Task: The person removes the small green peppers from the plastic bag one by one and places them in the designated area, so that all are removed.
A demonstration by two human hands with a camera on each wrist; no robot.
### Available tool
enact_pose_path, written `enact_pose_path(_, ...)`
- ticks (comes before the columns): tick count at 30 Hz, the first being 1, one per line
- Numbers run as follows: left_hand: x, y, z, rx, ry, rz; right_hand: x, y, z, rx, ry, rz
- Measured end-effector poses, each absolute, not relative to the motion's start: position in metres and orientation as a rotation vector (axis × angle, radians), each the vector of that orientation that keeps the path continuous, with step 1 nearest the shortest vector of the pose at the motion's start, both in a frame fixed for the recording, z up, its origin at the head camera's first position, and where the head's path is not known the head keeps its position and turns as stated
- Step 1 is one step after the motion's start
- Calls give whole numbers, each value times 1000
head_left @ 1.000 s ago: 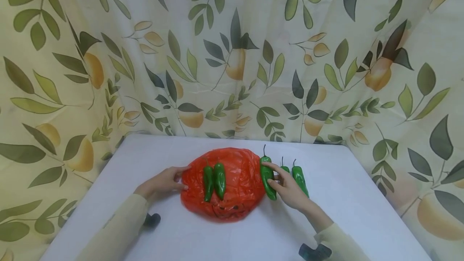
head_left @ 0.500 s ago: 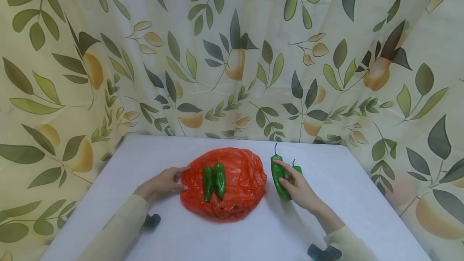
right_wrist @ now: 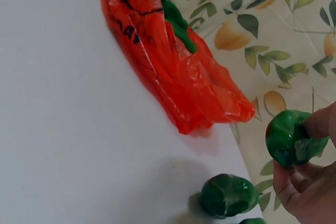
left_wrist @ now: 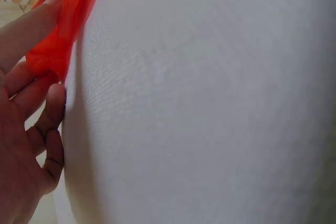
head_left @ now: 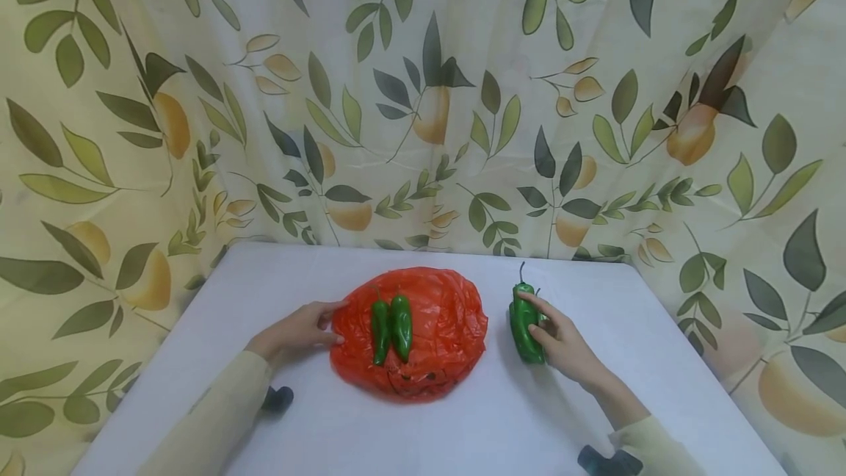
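A red plastic bag (head_left: 443, 314) with black marks drawn on it lies spread on the white table. Two green chili peppers, one on the left (head_left: 380, 333) and one on the right (head_left: 401, 327), rest side by side on it. My left hand (head_left: 305, 329) pinches the bag's left edge, thumb above and fingers beneath in the left wrist view. To the right of the bag, my right hand (head_left: 570, 347) holds a third green pepper (right_wrist: 287, 136) between thumb and fingers. Below that pepper in the right wrist view, another green pepper (right_wrist: 229, 195) stays on the table.
One more green pepper (right_wrist: 253, 221) barely shows at the bottom of the right wrist view. A leaf-and-fruit patterned curtain (head_left: 423, 109) hangs behind the white table (head_left: 423, 439) and along both its sides.
My right hand has moved rightward with its pepper, away from the bag's right edge and over the peppers on the table. My left hand keeps its place at the bag's left edge.
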State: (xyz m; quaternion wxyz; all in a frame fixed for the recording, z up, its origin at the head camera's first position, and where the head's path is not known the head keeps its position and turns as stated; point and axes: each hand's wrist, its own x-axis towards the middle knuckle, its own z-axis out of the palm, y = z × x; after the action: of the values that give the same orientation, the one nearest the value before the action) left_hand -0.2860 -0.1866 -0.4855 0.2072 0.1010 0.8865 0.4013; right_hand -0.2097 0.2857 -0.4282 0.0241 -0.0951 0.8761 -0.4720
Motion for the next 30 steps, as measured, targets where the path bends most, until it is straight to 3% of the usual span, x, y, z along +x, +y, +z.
enact_pose_path(30,-287,-186,-486,292,2489,1077,-210,339,-434,-148,2752,-1425)
